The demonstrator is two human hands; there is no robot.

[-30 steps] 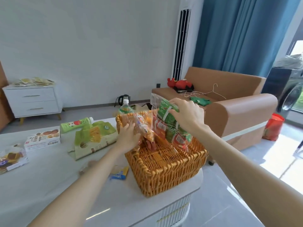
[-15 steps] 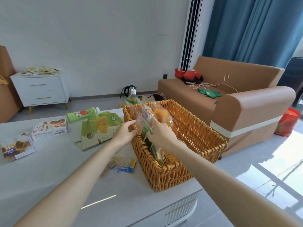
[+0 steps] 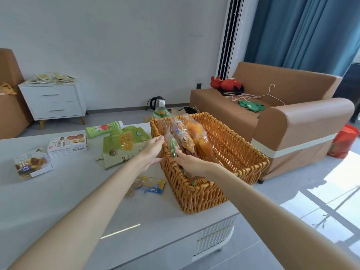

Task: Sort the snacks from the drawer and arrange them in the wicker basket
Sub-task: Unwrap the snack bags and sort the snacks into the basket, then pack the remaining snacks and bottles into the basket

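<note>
A wicker basket [image 3: 233,152] stands on the right end of the grey table [image 3: 58,201]. Clear snack bags [image 3: 187,137] with orange and green contents stand upright against the basket's left inner wall. My left hand [image 3: 151,152] rests at the outside of that wall and pinches the edge of the bags near the rim. My right hand [image 3: 191,162] is inside the basket, gripping the bags low down. On the table lie a green snack pouch [image 3: 124,145], a green bottle [image 3: 103,129], two snack boxes [image 3: 67,145] [image 3: 32,164] and a small blue and yellow packet [image 3: 152,185].
A water bottle [image 3: 161,112] stands behind the basket's far corner. A brown sofa [image 3: 282,117] with hangers and a red plush toy lies to the right, a white two-drawer cabinet [image 3: 52,102] at the back left. The table edge runs just past the basket.
The green and red packets my right hand held above the basket are gone from view. My right hand has dropped into the basket onto the clear bags. The view shifted left.
</note>
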